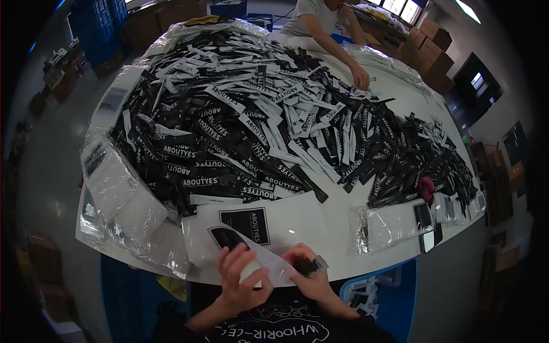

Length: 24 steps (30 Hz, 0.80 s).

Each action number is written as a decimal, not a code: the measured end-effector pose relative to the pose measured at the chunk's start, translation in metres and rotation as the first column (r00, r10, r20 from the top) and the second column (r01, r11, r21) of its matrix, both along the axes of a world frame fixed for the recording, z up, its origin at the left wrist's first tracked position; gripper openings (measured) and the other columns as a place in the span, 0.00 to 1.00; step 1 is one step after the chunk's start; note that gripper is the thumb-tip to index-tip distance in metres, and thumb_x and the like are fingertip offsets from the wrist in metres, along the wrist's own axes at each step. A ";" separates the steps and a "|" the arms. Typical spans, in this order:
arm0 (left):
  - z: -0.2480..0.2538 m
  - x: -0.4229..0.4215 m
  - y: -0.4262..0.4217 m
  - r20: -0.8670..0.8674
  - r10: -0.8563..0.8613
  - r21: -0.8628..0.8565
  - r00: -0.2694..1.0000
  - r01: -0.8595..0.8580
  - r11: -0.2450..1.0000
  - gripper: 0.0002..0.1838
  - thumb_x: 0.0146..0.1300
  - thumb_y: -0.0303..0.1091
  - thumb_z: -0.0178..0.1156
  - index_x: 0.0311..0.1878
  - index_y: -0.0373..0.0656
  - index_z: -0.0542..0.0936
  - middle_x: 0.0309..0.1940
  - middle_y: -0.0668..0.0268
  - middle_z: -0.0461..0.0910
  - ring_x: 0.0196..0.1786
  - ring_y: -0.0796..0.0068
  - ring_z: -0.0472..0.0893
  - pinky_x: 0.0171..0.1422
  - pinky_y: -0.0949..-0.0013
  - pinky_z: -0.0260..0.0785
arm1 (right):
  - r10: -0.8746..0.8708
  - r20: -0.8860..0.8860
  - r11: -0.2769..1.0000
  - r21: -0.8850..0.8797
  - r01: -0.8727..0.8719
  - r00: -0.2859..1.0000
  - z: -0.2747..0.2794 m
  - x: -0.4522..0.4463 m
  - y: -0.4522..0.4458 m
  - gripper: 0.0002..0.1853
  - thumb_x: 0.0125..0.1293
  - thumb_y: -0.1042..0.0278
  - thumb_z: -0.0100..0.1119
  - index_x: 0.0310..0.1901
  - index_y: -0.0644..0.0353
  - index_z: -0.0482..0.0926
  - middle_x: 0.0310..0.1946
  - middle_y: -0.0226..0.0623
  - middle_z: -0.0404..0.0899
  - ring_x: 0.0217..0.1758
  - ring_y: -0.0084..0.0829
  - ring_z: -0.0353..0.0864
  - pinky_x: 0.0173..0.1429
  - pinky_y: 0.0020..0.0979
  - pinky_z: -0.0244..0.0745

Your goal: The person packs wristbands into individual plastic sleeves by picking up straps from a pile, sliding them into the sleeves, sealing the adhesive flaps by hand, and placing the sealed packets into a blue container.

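Note:
Near the table's front edge, my left hand (pixel 243 279) has its fingers curled around a translucent white plastic bag (pixel 273 264) with a black printed label. A pale object shows between those fingers; its kind is unclear. My right hand (pixel 311 277) pinches the bag's other edge, and a small dark packet (pixel 306 266) sits in its fingers. Just beyond both hands lies a stack of flat white bags (pixel 291 220), the top one with a black "ABOUTYES" label. Behind it spreads a large heap of black and white slim packets (pixel 223 131).
Clear-wrapped bag bundles (pixel 123 200) line the left edge, and another bundle (pixel 394 226) lies at the right front. A phone-like object (pixel 430 239) is beside it. A blue bin (pixel 380 291) with packets stands below the table. Across the table, a person's hand (pixel 359 77) reaches into the heap.

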<state>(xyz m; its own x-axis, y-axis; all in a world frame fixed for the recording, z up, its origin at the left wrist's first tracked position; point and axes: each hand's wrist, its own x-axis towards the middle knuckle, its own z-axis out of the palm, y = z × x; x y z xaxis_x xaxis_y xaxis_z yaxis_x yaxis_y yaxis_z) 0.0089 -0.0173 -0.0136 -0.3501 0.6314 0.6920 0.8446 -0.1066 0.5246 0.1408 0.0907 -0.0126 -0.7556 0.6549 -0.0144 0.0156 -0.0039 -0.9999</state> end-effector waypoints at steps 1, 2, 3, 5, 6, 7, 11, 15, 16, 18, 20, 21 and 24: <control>-0.006 0.000 -0.007 -0.166 -0.179 -0.045 0.970 0.174 0.984 0.21 0.40 0.29 0.66 0.40 0.44 0.72 0.53 0.57 0.68 0.60 0.55 0.68 0.66 0.53 0.52 | -0.001 -0.107 0.979 -0.201 -0.020 0.994 -0.002 0.003 -0.004 0.12 0.58 0.79 0.53 0.44 0.62 0.72 0.29 0.28 0.75 0.33 0.15 0.71 0.37 0.20 0.67; -0.005 0.003 -0.006 -0.127 -0.297 -0.040 0.946 0.294 0.955 0.29 0.40 0.35 0.69 0.49 0.44 0.70 0.58 0.53 0.62 0.62 0.51 0.62 0.68 0.50 0.49 | 0.000 -0.108 0.979 -0.202 -0.022 0.994 -0.002 0.007 -0.005 0.12 0.58 0.79 0.53 0.44 0.62 0.72 0.29 0.28 0.75 0.33 0.15 0.71 0.37 0.20 0.67; -0.003 0.006 -0.001 -0.128 -0.296 -0.040 0.947 0.293 0.955 0.29 0.40 0.35 0.69 0.49 0.44 0.70 0.58 0.53 0.62 0.62 0.51 0.62 0.68 0.50 0.49 | -0.036 -0.143 0.951 -0.308 -0.010 0.989 -0.002 0.011 -0.004 0.10 0.59 0.78 0.53 0.43 0.61 0.70 0.29 0.28 0.74 0.32 0.15 0.69 0.36 0.19 0.65; 0.004 0.011 0.017 -0.046 -0.261 -0.142 0.964 0.252 0.957 0.40 0.36 0.41 0.71 0.57 0.43 0.67 0.55 0.55 0.63 0.59 0.55 0.65 0.66 0.50 0.50 | -0.092 -0.092 0.882 -0.470 0.038 0.992 0.009 0.016 -0.001 0.08 0.59 0.75 0.53 0.40 0.59 0.67 0.27 0.27 0.72 0.28 0.13 0.65 0.33 0.16 0.60; 0.006 0.012 0.022 -0.005 -0.243 -0.194 0.970 0.237 0.952 0.46 0.34 0.43 0.72 0.61 0.42 0.65 0.53 0.55 0.64 0.57 0.58 0.66 0.65 0.50 0.51 | -0.097 -0.091 0.882 -0.468 0.044 0.991 0.005 0.016 0.000 0.08 0.59 0.75 0.53 0.40 0.59 0.67 0.27 0.27 0.72 0.28 0.13 0.65 0.33 0.16 0.60; 0.006 0.011 0.024 -0.004 -0.248 -0.192 0.969 0.243 0.951 0.46 0.34 0.43 0.72 0.61 0.42 0.65 0.53 0.55 0.64 0.57 0.58 0.66 0.65 0.50 0.51 | -0.155 -0.188 0.917 -0.393 0.070 0.970 -0.003 0.016 0.001 0.08 0.59 0.76 0.52 0.40 0.59 0.66 0.28 0.28 0.72 0.29 0.14 0.66 0.34 0.17 0.60; 0.004 0.005 0.026 0.072 -0.145 -0.370 0.987 0.161 0.915 0.49 0.32 0.44 0.73 0.61 0.37 0.63 0.52 0.56 0.64 0.54 0.59 0.66 0.57 0.54 0.54 | -0.240 -0.543 0.949 -0.306 0.077 0.805 0.009 0.015 0.027 0.12 0.63 0.64 0.46 0.43 0.62 0.67 0.33 0.42 0.72 0.43 0.32 0.68 0.55 0.35 0.61; 0.002 0.009 0.028 0.157 -0.183 -0.354 0.971 0.228 0.907 0.50 0.32 0.43 0.74 0.61 0.37 0.63 0.52 0.57 0.64 0.53 0.61 0.65 0.57 0.56 0.53 | -0.225 -0.636 0.956 -0.291 0.041 0.738 0.012 -0.006 0.025 0.14 0.68 0.61 0.38 0.43 0.62 0.68 0.49 0.55 0.72 0.60 0.44 0.64 0.69 0.46 0.43; 0.003 0.010 0.027 0.220 -0.216 -0.285 0.951 0.275 0.918 0.50 0.31 0.43 0.74 0.61 0.37 0.63 0.52 0.57 0.64 0.53 0.61 0.65 0.57 0.56 0.53 | -0.142 -0.558 0.986 -0.152 0.068 0.817 0.004 -0.008 0.026 0.15 0.70 0.62 0.35 0.42 0.64 0.69 0.56 0.58 0.67 0.63 0.44 0.61 0.68 0.46 0.46; 0.000 0.009 0.023 0.139 -0.148 -0.258 0.979 0.181 0.949 0.50 0.31 0.42 0.74 0.61 0.37 0.62 0.52 0.57 0.63 0.53 0.61 0.65 0.56 0.57 0.53 | -0.012 -0.366 0.990 -0.132 -0.039 0.931 0.005 -0.007 0.023 0.15 0.71 0.66 0.34 0.43 0.67 0.70 0.58 0.57 0.65 0.63 0.41 0.61 0.67 0.43 0.51; -0.004 0.007 0.021 0.087 -0.071 -0.248 0.994 0.090 0.965 0.51 0.30 0.42 0.74 0.61 0.37 0.62 0.52 0.57 0.62 0.52 0.59 0.65 0.54 0.57 0.53 | 0.000 -0.342 0.969 -0.233 -0.085 0.940 -0.002 -0.006 0.016 0.15 0.70 0.70 0.37 0.47 0.71 0.71 0.59 0.55 0.64 0.61 0.38 0.66 0.64 0.38 0.60; -0.004 0.005 0.019 0.088 -0.067 -0.248 0.994 0.087 0.965 0.51 0.30 0.42 0.74 0.61 0.37 0.62 0.52 0.57 0.62 0.52 0.59 0.65 0.54 0.57 0.53 | -0.073 -0.348 0.963 -0.269 -0.024 0.935 -0.001 -0.007 0.014 0.13 0.68 0.72 0.40 0.47 0.71 0.71 0.58 0.55 0.65 0.59 0.40 0.68 0.62 0.38 0.63; -0.006 0.005 0.017 0.109 -0.073 -0.254 0.991 0.099 0.962 0.51 0.29 0.42 0.74 0.61 0.37 0.62 0.52 0.57 0.63 0.53 0.59 0.65 0.54 0.57 0.53 | -0.128 -0.290 0.964 -0.261 0.050 0.948 0.001 -0.005 0.013 0.12 0.64 0.79 0.48 0.48 0.71 0.73 0.54 0.53 0.70 0.56 0.39 0.72 0.60 0.36 0.67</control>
